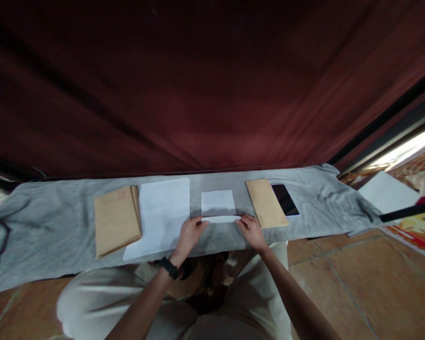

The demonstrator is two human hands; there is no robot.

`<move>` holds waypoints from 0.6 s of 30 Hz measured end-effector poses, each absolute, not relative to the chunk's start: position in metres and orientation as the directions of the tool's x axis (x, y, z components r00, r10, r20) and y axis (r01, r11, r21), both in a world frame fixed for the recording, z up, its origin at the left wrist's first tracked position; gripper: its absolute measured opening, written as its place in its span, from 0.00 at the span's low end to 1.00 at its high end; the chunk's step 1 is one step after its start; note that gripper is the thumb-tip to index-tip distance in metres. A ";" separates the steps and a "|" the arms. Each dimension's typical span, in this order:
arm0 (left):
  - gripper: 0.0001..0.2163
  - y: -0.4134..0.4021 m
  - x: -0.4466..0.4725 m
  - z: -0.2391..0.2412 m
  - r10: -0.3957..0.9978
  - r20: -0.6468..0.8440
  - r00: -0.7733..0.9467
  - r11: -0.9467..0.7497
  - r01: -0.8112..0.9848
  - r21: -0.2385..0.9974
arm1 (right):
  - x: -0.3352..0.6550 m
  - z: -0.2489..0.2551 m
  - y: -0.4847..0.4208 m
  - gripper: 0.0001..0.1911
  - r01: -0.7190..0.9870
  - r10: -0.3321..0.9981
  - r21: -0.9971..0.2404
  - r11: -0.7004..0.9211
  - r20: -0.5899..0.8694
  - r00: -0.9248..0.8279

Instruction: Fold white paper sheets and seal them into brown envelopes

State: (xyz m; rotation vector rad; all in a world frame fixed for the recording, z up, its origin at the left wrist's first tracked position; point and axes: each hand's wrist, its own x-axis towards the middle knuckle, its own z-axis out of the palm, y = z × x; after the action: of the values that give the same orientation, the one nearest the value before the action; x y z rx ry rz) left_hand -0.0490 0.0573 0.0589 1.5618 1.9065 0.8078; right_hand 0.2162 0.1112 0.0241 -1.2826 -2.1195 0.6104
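A small white sheet of paper (218,203) lies on the grey cloth (56,222) in front of me, its near edge folded up into a narrow strip. My left hand (189,234) pinches the left end of that folded strip. My right hand (250,229) pinches its right end. Both hands have their fingers closed on the paper's fold. A black watch sits on my left wrist.
Left of the paper lie a stack of white sheets (161,215) and a stack of brown envelopes (116,219). On the right are one brown envelope (266,203) and a dark phone (285,199). A dark red curtain hangs behind. Tiled floor and more papers (387,191) lie far right.
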 end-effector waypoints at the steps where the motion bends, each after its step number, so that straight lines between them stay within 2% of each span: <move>1: 0.11 0.060 -0.050 0.059 0.980 -0.030 -0.195 0.152 0.651 0.744 | 0.215 0.024 0.113 0.18 0.629 0.902 -0.652 0.424 0.243 -0.357; 5: 0.14 0.070 -0.051 0.059 0.972 -0.002 -0.234 0.154 0.632 0.760 | 0.209 0.027 0.120 0.20 0.616 0.921 -0.687 0.384 0.239 -0.308; 12: 0.14 0.080 -0.046 0.061 0.955 0.030 -0.295 0.168 0.623 0.764 | 0.198 0.030 0.131 0.21 0.661 0.967 -0.706 0.254 0.165 -0.195; 18: 0.14 0.084 -0.045 0.064 0.950 0.030 -0.312 0.176 0.610 0.773 | 0.201 0.028 0.135 0.19 0.541 0.945 -0.788 0.294 0.157 -0.285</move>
State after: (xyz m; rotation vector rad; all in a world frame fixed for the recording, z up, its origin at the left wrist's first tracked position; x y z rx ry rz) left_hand -0.0449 0.0841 0.0637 1.4651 1.9931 0.9704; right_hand 0.2014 0.1346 0.0280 -1.3234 -1.9368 0.8260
